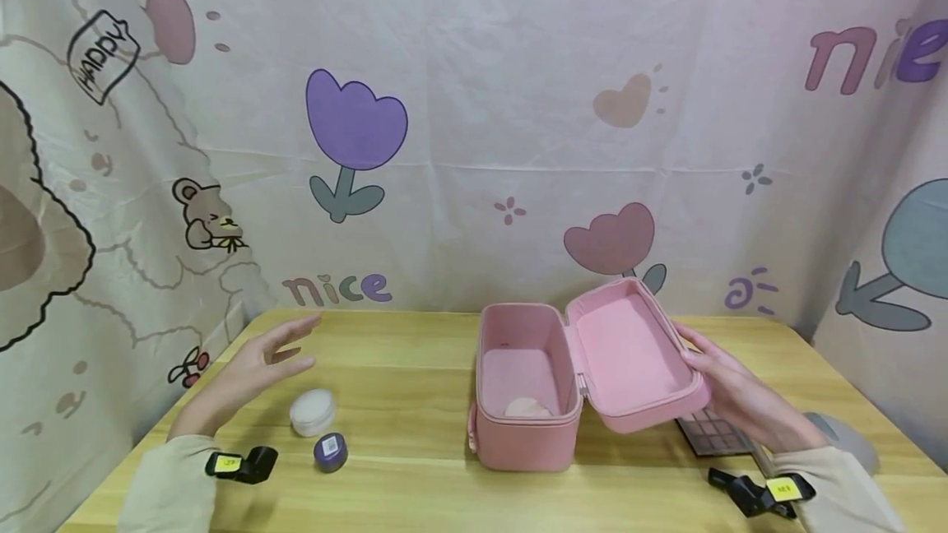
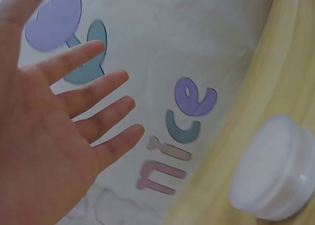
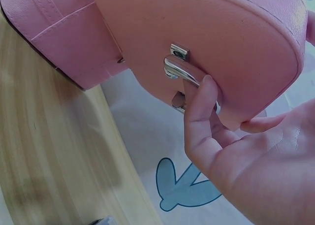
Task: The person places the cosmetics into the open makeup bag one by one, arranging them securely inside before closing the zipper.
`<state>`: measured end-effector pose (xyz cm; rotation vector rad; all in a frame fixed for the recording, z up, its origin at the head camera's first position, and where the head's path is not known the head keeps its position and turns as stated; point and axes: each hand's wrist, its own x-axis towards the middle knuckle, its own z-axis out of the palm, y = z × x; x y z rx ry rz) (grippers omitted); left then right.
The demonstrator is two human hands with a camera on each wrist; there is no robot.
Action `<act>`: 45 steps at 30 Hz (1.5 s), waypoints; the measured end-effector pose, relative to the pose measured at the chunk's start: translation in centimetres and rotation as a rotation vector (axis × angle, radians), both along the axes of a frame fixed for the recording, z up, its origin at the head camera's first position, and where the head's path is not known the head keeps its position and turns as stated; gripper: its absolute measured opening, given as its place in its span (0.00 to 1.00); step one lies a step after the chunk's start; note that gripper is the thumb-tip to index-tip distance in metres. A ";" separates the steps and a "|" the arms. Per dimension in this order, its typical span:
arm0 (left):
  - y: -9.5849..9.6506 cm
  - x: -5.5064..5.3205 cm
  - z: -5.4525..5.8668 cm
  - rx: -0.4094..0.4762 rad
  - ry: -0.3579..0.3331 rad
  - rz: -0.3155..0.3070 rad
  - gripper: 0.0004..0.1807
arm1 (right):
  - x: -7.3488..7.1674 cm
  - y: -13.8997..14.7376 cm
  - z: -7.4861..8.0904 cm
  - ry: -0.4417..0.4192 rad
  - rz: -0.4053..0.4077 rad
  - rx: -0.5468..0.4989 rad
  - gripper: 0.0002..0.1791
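A pink cosmetic case [image 1: 527,442] stands on the table with its lid [image 1: 629,352] swung out to the right. My right hand [image 1: 741,389] holds that lid at its outer edge. The right wrist view shows the fingers of my right hand [image 3: 236,146] curled at a silver metal handle [image 3: 184,70] on the lid's outside. Inside the case lies a pale round item [image 1: 527,408], partly hidden by the front wall. My left hand [image 1: 259,360] hovers above the table at the left, fingers spread and holding nothing. Beneath it sit a white round jar [image 1: 313,412] and a small purple-lidded jar [image 1: 330,451].
A dark palette with a grid of pans [image 1: 714,433] lies right of the case, partly covered by the lid and my right hand. Behind my right wrist is a grey rounded object [image 1: 852,441]. A printed curtain [image 1: 459,130] hangs along the table's [image 1: 400,401] back edge.
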<state>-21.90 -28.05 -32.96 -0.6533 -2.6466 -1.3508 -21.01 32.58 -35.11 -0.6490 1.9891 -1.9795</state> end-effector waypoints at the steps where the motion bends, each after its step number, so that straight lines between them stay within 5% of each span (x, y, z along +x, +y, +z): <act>1: -0.3 -0.1 -0.3 0.010 -0.013 -0.004 0.33 | 0.0 0.0 0.0 0.000 0.000 -0.001 0.35; 13: -2.1 -1.1 -3.1 0.062 -0.162 0.010 0.33 | 0.0 0.0 0.0 0.001 -0.004 0.004 0.35; 26: -2.5 -1.6 -4.4 0.031 -0.276 -0.014 0.41 | 0.1 0.1 -0.1 0.002 -0.006 0.018 0.34; 37: -2.9 -2.0 -5.3 0.030 -0.300 -0.115 0.44 | 0.1 0.1 -0.1 -0.002 -0.016 0.019 0.34; 45: -3.1 -1.9 -5.7 0.020 -0.295 -0.125 0.46 | 0.0 0.1 0.0 -0.009 0.001 0.003 0.34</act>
